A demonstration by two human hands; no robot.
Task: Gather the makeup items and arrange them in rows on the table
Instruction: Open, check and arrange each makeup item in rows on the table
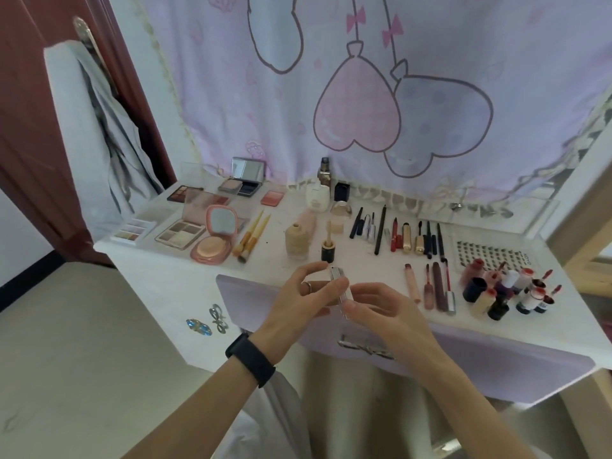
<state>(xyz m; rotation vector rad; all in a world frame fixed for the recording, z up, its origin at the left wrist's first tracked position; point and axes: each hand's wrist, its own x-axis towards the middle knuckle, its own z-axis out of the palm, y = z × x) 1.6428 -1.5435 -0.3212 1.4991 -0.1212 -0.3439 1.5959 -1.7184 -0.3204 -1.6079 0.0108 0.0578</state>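
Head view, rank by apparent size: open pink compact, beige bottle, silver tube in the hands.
1. pink compact: clearly largest.
2. beige bottle and silver tube: look alike; the tube is nearer the camera, so unranked.

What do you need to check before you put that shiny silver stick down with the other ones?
1. Grip on the silver tube: left hand pinches its top, right hand holds its lower end. Ok.
2. Tube's cap fully closed: cannot tell.
3. Landing spot: there is bare table left of the peach stick. Ok.
4. Clear path: the upright black cap with wand stands just beyond the hands and is probably easy to knock. Not ok.
5. Tube's colour or label, to pick its row: cannot tell.
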